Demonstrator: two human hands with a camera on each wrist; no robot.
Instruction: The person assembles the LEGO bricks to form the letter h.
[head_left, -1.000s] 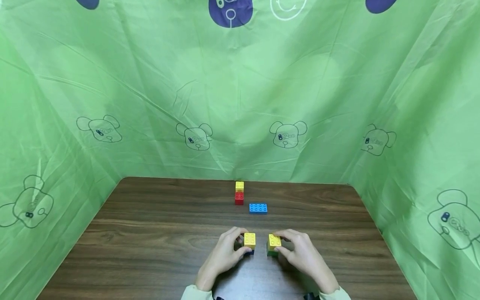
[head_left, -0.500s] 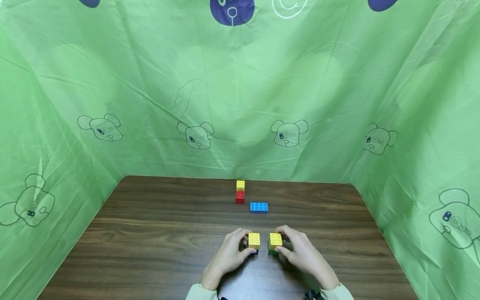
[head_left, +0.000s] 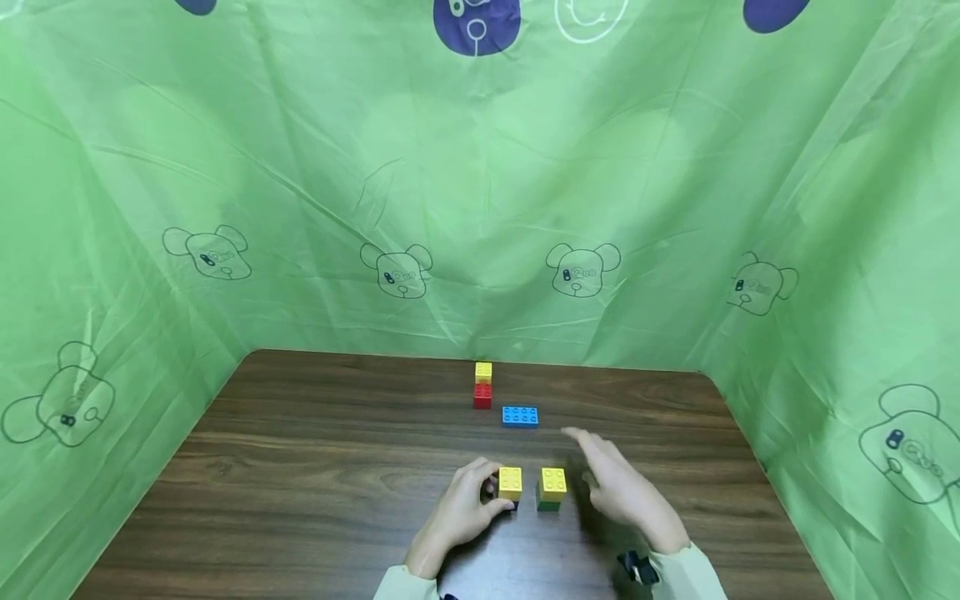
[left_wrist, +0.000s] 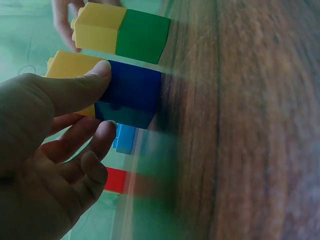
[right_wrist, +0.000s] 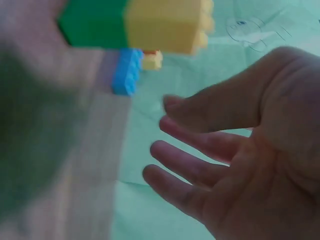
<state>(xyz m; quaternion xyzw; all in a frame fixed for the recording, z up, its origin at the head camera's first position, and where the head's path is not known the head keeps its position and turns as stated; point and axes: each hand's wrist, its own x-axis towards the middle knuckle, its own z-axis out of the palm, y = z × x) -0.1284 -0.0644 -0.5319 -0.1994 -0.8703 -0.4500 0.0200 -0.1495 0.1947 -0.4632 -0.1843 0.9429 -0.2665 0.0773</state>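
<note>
My left hand (head_left: 465,504) pinches a two-brick stack between thumb and fingers. Its top is a yellow brick (head_left: 510,481) and its bottom a dark blue brick (left_wrist: 131,92), standing on the table. Just right of it, a small gap apart, a second stack stands upright: a yellow brick (head_left: 552,481) on a green brick (left_wrist: 143,36). My right hand (head_left: 626,487) is off to the right of that stack, touching nothing, fingers extended forward. In the right wrist view its fingers are spread and hold nothing. A flat light blue brick (head_left: 520,417) lies farther back, left of the right fingertips.
Behind, near the table's far edge, a yellow brick (head_left: 483,372) and a red brick (head_left: 482,397) stand together. The brown wooden table (head_left: 315,467) meets green printed cloth (head_left: 480,192) at its back and sides.
My right hand has let go of the yellow and green stack and moved right and forward. My left hand brought its stack rightward, closer to the other, and still holds it.
</note>
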